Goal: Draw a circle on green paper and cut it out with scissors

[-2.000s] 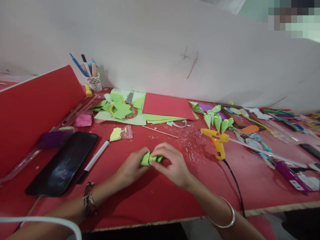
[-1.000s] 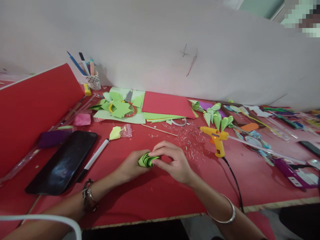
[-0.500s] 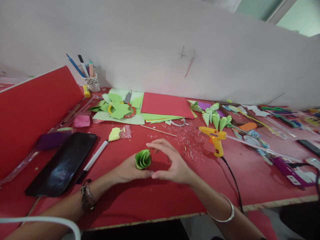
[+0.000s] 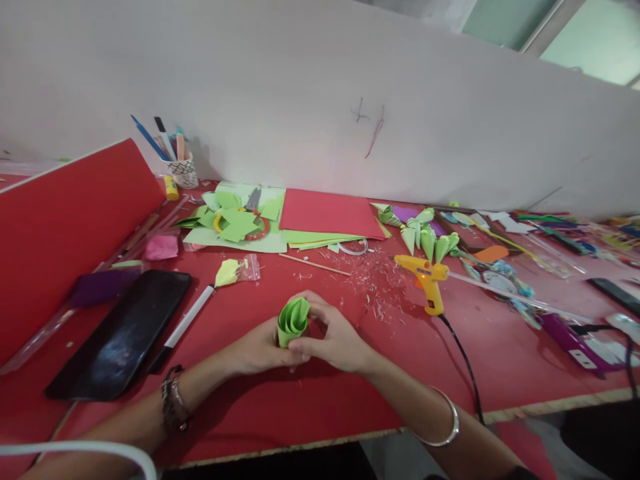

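A rolled green paper flower (image 4: 293, 321) with curled layers at its top stands upright between my hands, a little above the red table (image 4: 320, 413). My left hand (image 4: 257, 350) wraps around its lower left side; those fingers are mostly hidden behind it. From the other side, my right hand (image 4: 337, 340) grips the paper, thumb at the front and fingers behind. The lower end of the flower is covered by my hands. To the right, a yellow glue gun (image 4: 431, 287) lies on its side, a clear glue stick in its back.
A black phone (image 4: 123, 337) and white marker (image 4: 190, 319) lie left. Scissors (image 4: 254, 199) rest among green paper pieces (image 4: 235, 223) near red sheets (image 4: 330, 213). Several green paper cones (image 4: 427, 237) lie behind the glue gun, whose black cord (image 4: 463, 360) runs over the front edge.
My right hand has come in from the right and closed on the paper flower, which my left hand was holding alone. The flower sits slightly further right and shows more of its side.
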`<state>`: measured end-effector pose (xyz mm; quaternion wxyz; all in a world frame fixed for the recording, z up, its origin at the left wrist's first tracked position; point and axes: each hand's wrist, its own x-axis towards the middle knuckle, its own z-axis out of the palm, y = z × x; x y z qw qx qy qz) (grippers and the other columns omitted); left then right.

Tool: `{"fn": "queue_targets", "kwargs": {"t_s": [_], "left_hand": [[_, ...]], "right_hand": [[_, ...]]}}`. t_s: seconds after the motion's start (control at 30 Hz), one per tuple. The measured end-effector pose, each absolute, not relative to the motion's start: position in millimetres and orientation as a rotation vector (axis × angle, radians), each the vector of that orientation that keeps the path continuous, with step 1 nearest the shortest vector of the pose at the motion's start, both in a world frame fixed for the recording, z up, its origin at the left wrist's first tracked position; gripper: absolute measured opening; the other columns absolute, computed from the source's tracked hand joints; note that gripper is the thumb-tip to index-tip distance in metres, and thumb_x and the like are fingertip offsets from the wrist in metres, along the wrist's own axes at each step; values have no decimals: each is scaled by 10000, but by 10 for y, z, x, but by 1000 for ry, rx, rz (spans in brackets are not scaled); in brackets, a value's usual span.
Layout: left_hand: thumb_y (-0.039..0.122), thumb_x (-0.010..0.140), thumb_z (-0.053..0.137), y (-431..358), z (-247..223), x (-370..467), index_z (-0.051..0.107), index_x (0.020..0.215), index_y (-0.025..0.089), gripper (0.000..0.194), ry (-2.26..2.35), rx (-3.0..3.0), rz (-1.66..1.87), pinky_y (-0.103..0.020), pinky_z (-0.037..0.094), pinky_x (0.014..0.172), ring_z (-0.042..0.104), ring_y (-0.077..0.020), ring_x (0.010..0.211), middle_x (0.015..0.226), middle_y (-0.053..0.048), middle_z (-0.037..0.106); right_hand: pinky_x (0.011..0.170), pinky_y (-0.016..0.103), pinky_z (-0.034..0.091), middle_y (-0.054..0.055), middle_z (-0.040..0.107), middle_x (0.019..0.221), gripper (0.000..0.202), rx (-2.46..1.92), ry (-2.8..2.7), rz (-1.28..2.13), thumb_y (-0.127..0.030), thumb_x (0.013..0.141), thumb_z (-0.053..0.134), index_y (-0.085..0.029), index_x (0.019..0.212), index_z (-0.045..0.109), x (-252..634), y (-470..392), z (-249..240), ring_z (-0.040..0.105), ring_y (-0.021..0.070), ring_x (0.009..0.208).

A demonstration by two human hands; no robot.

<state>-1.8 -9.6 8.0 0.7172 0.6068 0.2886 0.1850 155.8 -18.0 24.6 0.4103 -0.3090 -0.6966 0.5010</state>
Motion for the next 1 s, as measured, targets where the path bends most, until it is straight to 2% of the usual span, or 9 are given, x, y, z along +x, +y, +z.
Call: {"fn": "queue_targets", "kwargs": {"t_s": [0.13, 0.23, 0.43, 0.6, 0.7, 0.77, 0.9, 1.0], "left_hand": [[601, 693, 514, -75, 89, 2, 418, 620, 167, 451, 709, 1480, 480, -220, 321, 493, 374, -86, 529, 563, 40, 403], [643, 735, 415, -89, 99, 11, 395, 596, 170, 494, 718, 1556, 474, -220, 308, 487, 340, -86, 521, 553, 43, 360], [585, 801, 366, -115, 90, 7, 433, 623, 162, 463, 634, 1603, 476, -229, 350, 534, 400, -102, 563, 590, 12, 438], [601, 805, 332, -118, 112, 1, 449, 623, 162, 489, 658, 1625, 467, -244, 364, 560, 418, -110, 569, 594, 3, 451], [584, 812, 333, -125, 90, 5, 437, 601, 164, 482, 670, 1618, 469, -235, 353, 535, 400, -104, 547, 576, 12, 433], [543, 818, 364, -126, 65, 11, 455, 623, 160, 440, 684, 1640, 489, -228, 353, 531, 401, -104, 554, 589, 14, 443], [418, 809, 464, -95, 54, 7, 533, 785, 147, 281, 766, 1769, 520, -243, 393, 624, 463, -125, 662, 718, -2, 525], [380, 785, 520, -35, 96, -31, 550, 768, 146, 236, 842, 1887, 511, -252, 400, 649, 484, -133, 682, 734, -3, 549]], "right_hand": [[772, 291, 445, 7, 503, 838, 199, -857, -1599, 1270, -294, 701, 655, -191, 836, 552, 1564, -157, 173, 516, 135, 808], [757, 287, 458, 4, 524, 828, 214, -894, -1559, 1299, -306, 695, 659, -189, 840, 556, 1564, -157, 129, 533, 136, 796], [781, 324, 481, 32, 601, 915, 193, -892, -1639, 1360, -319, 734, 621, -189, 876, 615, 1561, -179, 130, 569, 168, 863], [632, 287, 526, 40, 619, 924, 263, -829, -1568, 1523, -363, 734, 604, -191, 932, 614, 1561, -198, 146, 597, 160, 796], [718, 307, 510, 44, 617, 959, 225, -821, -1556, 1504, -326, 723, 617, -187, 899, 623, 1553, -199, 154, 585, 164, 859], [761, 314, 489, 42, 626, 928, 190, -846, -1541, 1488, -296, 727, 611, -180, 877, 624, 1550, -192, 168, 584, 160, 859], [718, 299, 488, 28, 629, 783, 168, -925, -1447, 1479, -294, 733, 591, -157, 830, 607, 1574, -154, 199, 596, 144, 744], [701, 285, 482, 17, 611, 718, 165, -968, -1405, 1408, -314, 747, 572, -151, 768, 582, 1620, -118, 210, 585, 131, 691]]}}
